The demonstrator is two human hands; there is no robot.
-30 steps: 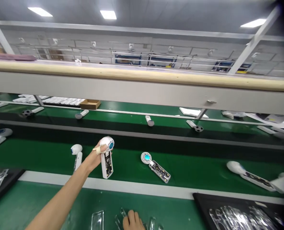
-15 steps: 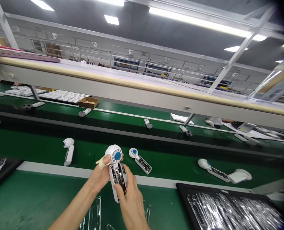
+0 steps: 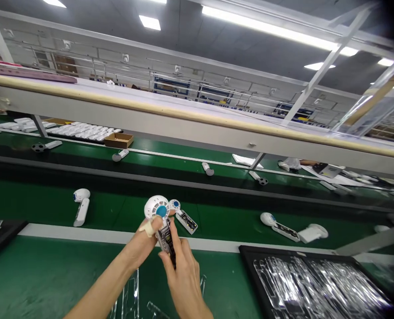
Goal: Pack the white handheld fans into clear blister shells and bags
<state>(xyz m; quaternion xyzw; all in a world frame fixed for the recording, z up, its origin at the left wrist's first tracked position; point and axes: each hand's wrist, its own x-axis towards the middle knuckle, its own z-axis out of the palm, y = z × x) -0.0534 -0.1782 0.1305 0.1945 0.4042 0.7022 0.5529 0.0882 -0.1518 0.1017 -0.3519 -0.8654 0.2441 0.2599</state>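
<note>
1. Holding a white device (image 3: 157,207) in both hands above the far edge of the green tabletop (image 3: 50,266), tilted, with its blue-centred face turned toward the camera.
2. Gripping firmly at the neck with the left hand (image 3: 143,241), thumb across the front (a pale wrap around it), fingers mostly hidden behind.
3. Clasping the handle with the right hand (image 3: 185,270), thumb and fingers parted only by the handle's width; impossible to tell about any clear piece beneath those fingers.
4. Exposed along the handle, between the hands: a dark circuit board (image 3: 165,237).
5. Just behind, on the green belt (image 3: 223,226) near its near edge: a second device (image 3: 186,220), smaller in view, board upward.
6. Farther left on the belt, lower end toward the near edge: a bent device (image 3: 82,210).
7. Well to the right along the same edge: an open-handled device (image 3: 281,228) end to end with a white piece (image 3: 313,233) (touching or not, hard to tell).
8. On the tabletop at right, beside its far edge: a black tray (image 3: 250,268) heaped with clear plastic pieces (image 3: 319,279); at left, a dark tray (image 3: 13,231) reaching toward that edge.
9. Below the hands, on the tabletop: loose clear parts (image 3: 137,283), partly hidden by forearm and palm.
10. Beyond the grey rail (image 3: 183,181): small devices (image 3: 208,169) spaced well apart.
</note>
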